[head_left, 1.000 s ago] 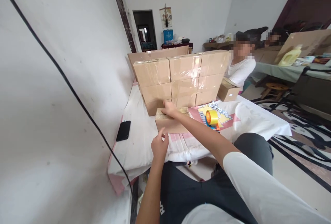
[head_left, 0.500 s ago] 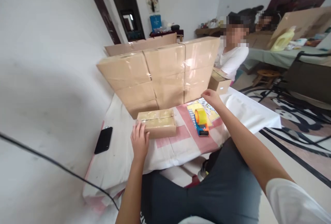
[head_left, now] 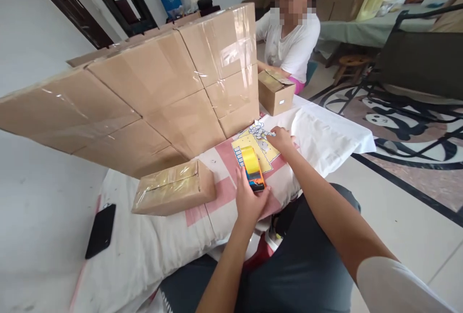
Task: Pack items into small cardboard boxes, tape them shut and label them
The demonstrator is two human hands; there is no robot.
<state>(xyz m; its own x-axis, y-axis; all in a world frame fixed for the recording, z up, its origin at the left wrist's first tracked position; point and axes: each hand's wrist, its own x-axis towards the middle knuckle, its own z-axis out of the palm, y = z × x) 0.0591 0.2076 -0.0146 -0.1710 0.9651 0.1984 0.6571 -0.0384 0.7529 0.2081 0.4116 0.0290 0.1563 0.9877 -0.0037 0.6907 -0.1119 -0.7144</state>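
My left hand (head_left: 250, 197) is closed around the near end of a tape dispenser (head_left: 254, 178), thumb on one side and fingers on the other. The dispenser carries a wide yellow roll and lies on the cloth-covered table. Over the table to its upper right, my right hand (head_left: 282, 140) has its fingers drawn together beside white, blue-outlined shapes (head_left: 257, 131) on a yellow cartoon picture (head_left: 265, 155). Whether those fingertips hold anything I cannot make out. Left of the dispenser lies a small taped cardboard box (head_left: 173, 190).
A tall wall of taped cartons (head_left: 162, 86) stands along the table's far side. A person in a white top (head_left: 289, 38) sits beyond, by another carton (head_left: 277, 93). A black phone (head_left: 101, 231) lies at the left on the wrinkled cloth (head_left: 144, 250).
My left hand has left the small box and taken hold of the tape dispenser. My right hand has come lower beside the picture. The view has turned right and moved closer.
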